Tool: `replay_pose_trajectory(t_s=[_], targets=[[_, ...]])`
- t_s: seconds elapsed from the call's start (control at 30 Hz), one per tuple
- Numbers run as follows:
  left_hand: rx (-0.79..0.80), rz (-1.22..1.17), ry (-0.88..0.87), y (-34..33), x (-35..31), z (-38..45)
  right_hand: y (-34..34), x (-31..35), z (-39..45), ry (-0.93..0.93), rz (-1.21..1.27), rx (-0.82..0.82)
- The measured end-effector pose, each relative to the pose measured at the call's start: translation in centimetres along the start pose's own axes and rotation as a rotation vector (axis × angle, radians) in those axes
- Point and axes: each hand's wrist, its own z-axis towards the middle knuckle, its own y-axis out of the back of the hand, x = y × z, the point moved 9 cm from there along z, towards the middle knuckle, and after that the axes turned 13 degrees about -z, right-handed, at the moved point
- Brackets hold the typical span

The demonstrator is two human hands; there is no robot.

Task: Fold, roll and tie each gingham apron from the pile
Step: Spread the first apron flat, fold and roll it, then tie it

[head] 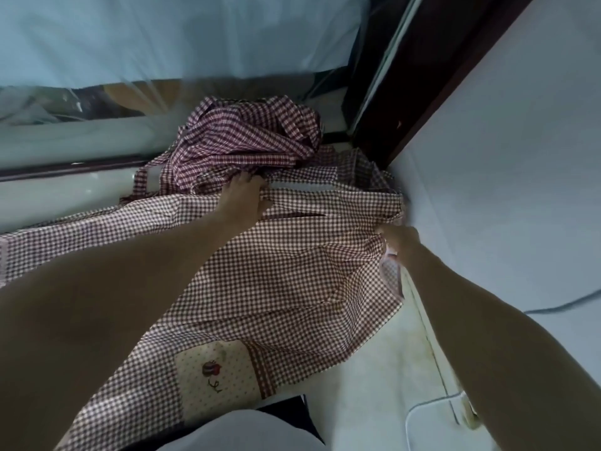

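A brown-and-white gingham apron (292,271) lies spread on the pale floor, its cream pocket patch (214,372) with a small embroidered motif near me. My left hand (242,193) rests on the apron's far edge, fingers curled into the cloth by a pale strap. At the right edge my right hand (398,240) pinches the fabric close to the wall. Behind the spread apron sits a crumpled pile of darker gingham aprons (250,138).
A white wall (504,157) runs along the right, with a dark wooden frame (406,92) in the corner. Clear plastic sheeting and pale bedding (130,43) lie at the back left. A white cable (422,415) and a socket lie on the floor at lower right.
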Motion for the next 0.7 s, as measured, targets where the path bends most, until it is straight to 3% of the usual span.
replay_pose_trajectory(t_s=[0.07, 0.23, 0.3, 0.47, 0.7], targets=[[-0.021, -0.020, 0.007, 0.2, -0.4, 1.0, 0.6, -0.5, 0.6, 0.021, -0.014, -0.013], [-0.076, -0.117, 0.049, 1.0, -1.4, 2.4, -1.7, -1.7, -1.9, -0.038, 0.197, 0.249], [-0.050, -0.137, 0.061, 0.7, -1.6, 2.8, -1.4, -2.5, -1.0, -0.051, 0.235, 0.194], [-0.013, -0.158, 0.093, 0.6, -2.1, 3.1, 3.3, -3.5, -1.2, 0.004, 0.099, -0.278], [-0.098, -0.206, 0.080, 1.6, -2.5, 3.2, 1.6, -4.8, -2.6, -0.025, -0.097, -0.181]])
